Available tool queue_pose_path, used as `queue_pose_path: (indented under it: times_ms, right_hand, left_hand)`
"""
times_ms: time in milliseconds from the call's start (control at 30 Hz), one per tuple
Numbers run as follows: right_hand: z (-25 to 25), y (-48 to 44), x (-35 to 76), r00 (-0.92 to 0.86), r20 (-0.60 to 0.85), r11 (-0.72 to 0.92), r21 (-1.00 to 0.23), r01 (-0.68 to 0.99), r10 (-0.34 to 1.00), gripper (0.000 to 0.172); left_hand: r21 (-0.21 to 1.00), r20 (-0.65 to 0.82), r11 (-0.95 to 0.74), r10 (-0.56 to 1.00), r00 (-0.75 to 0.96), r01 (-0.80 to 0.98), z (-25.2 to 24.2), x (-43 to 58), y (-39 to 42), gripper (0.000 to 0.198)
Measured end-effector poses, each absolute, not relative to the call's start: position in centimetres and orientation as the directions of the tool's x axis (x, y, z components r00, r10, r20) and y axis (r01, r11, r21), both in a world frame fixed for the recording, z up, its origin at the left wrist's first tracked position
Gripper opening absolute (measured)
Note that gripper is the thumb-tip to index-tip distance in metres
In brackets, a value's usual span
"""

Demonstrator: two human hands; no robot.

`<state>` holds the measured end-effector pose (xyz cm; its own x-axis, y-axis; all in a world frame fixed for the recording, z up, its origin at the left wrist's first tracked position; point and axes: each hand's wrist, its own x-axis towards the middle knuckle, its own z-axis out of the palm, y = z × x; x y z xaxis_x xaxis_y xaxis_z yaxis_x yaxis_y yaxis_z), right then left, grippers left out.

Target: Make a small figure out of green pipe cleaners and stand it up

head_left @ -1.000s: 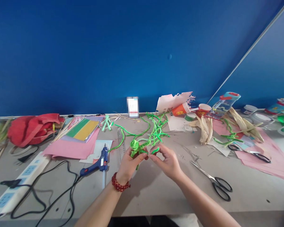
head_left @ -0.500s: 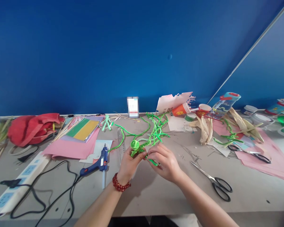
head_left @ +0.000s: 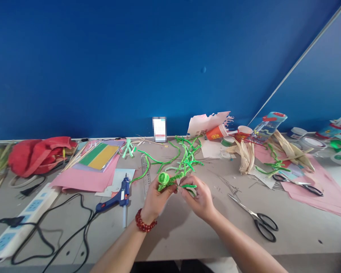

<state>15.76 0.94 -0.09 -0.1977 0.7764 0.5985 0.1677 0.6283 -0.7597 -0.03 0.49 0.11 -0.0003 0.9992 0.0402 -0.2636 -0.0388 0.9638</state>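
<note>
Green pipe-cleaner coil (head_left: 164, 180), over the table (head_left: 187, 237), clamped in the left hand (head_left: 159, 199) (red bead bracelet (head_left: 144, 222) on wrist), loose strand (head_left: 189, 186) pinched by the right hand (head_left: 199, 199), glue gun (head_left: 113, 201) near

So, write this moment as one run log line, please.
left hand: holds green pipe-cleaner coil | right hand: grips green pipe-cleaner strand

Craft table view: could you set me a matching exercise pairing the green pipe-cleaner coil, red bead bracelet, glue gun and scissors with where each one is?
Things:
1. Green pipe-cleaner coil
2. Red bead bracelet
3. Blue glue gun
4. Scissors

Places:
A. On the table, right of the right hand
B. Around the left wrist
C. Held in the left hand
D. On the table, left of the left hand

Pairs: 1-C, 2-B, 3-D, 4-A
</note>
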Motion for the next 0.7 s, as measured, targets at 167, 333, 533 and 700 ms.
queue_pose_path:
  times_ms: [167,333,533,700]
  right_hand:
    - [-0.61,0.87,15.54,-0.157,0.418,0.424,-0.906,0.007,0.895,0.009]
    - [-0.7,0.91,15.18,-0.145,0.344,0.328,-0.936,-0.125,0.928,0.015]
    - [-0.64,0.87,15.04,-0.093,0.337,0.33,-0.94,-0.086,0.937,0.015]
    - [-0.83,0.97,15.03,-0.109,0.291,0.275,-0.951,-0.142,0.95,0.013]
  left_hand:
    - [0.973,0.118,-0.108,0.992,0.039,-0.204,0.01,-0.25,0.33,0.021]
    - [0.974,0.2,-0.194,0.979,0.044,-0.116,0.19,-0.22,0.23,0.016]
    - [0.938,0.344,-0.346,0.935,0.086,0.007,0.2,-0.43,0.27,0.011]
    - [0.956,0.292,-0.291,0.955,0.05,-0.038,0.23,-0.15,0.14,0.012]
